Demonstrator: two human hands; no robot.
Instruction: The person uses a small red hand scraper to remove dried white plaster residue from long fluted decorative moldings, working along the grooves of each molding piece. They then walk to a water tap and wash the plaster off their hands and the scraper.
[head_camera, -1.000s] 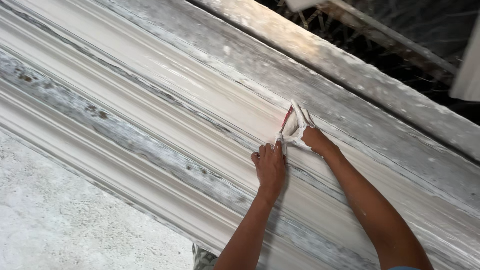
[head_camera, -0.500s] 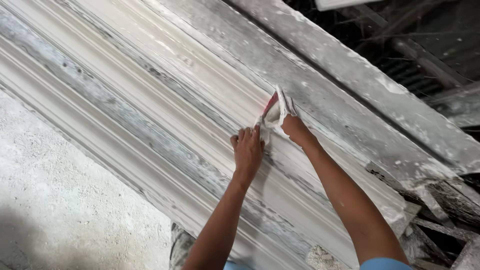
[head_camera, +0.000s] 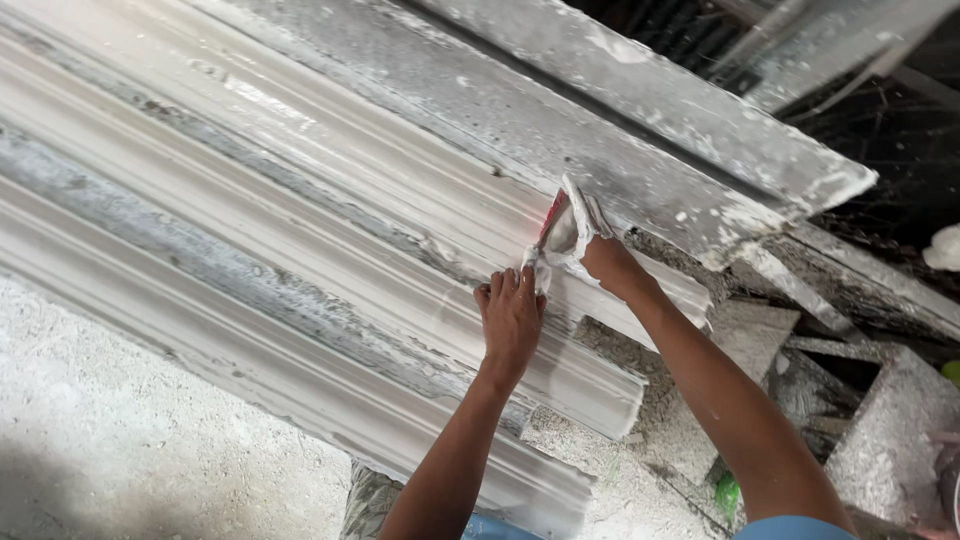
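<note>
Presently, the right hand grips a plaster-coated scraper against the white moulding, left hand fingers pinching its lower edge.

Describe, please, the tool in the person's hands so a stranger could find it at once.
Follow the long white plaster moulding toward its lower right end. There both hands meet on a small flat scraper, smeared white with a red patch showing, the only coloured thing on the moulding.
</note>
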